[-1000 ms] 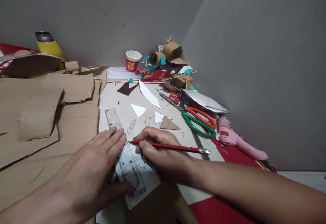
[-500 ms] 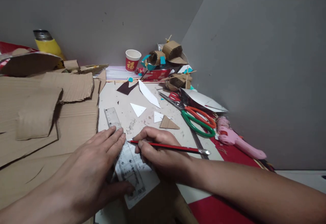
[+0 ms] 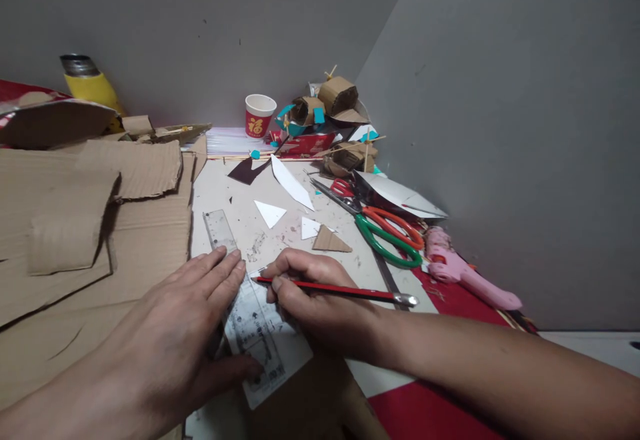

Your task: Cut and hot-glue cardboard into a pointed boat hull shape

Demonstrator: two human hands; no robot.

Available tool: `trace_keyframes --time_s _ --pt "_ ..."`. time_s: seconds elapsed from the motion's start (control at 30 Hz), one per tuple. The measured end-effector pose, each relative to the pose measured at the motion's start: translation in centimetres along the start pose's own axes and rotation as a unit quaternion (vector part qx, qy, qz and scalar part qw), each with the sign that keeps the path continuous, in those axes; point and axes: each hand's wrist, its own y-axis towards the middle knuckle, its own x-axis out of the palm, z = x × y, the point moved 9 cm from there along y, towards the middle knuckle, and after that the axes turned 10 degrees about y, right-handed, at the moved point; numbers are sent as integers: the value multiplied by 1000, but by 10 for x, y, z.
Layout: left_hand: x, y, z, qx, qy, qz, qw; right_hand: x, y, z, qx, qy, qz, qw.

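Left hand [image 3: 173, 320] outstretched flat on a clear ruler [image 3: 217, 228], right hand [image 3: 320, 313] clamped on a red-and-black pencil [image 3: 340, 289], its tip near the ruler's edge, brown cardboard [image 3: 150, 240] at left, green-and-orange scissors [image 3: 356, 209] right, white triangle [image 3: 271, 214] beyond.

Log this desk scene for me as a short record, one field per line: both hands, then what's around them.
Left hand: flat over a clear ruler
Right hand: holding a red-and-black pencil, tip near the ruler's edge
Under ruler: white sheet with dark print
Cut pieces: white triangle; brown cardboard triangle beyond the right hand
Tools at right: scissors with green and orange handles; pink glue gun
Left side: layered cardboard
Back: upright paper cup
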Motion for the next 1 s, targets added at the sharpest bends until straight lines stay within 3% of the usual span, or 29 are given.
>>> trace_keyframes --time_s 0.23,0.33,0.47,0.77,1.0 --pt "-5 5 3 12 35 -31 999 -5 0 5 73 162 24 984" --pt "-12 5 4 19 43 -52 998 -5 2 4 71 200 16 977" --pt "-16 6 5 8 29 -62 998 -7 5 -1 39 211 8 977" --pt "-1 2 11 19 69 -72 995 -5 6 -2 31 233 -11 972" --pt "-15 6 4 28 27 -94 995 -4 6 -3 29 236 -15 971"
